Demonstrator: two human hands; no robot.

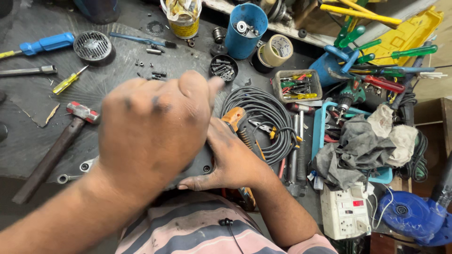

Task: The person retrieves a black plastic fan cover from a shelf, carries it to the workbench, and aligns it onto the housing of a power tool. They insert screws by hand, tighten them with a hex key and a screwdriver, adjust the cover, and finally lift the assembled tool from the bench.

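Black rubber mat (28,136) covers the bench, its near edge running just in front of the person. 1 blue blower (414,216) sits at the far right corner, 1 white socket box (343,211) beside it. 1 grey cable coil (266,117) lies right of the hands, with 1 hammer (56,150) on the left, on the only open stretch of mat. 1 blue cup (245,30) and 1 tape roll (277,51) stand at the back.

Left hand (150,129) is raised and blurred, fingers loosely curled, holding nothing I can see. Right hand (230,162) lies flat, fingers together, pressed against the right side of 1 dark housing (200,167), which sits at the mat's near edge and is mostly hidden under the left hand. 1 orange-handled tool (235,120) lies just behind the right hand.
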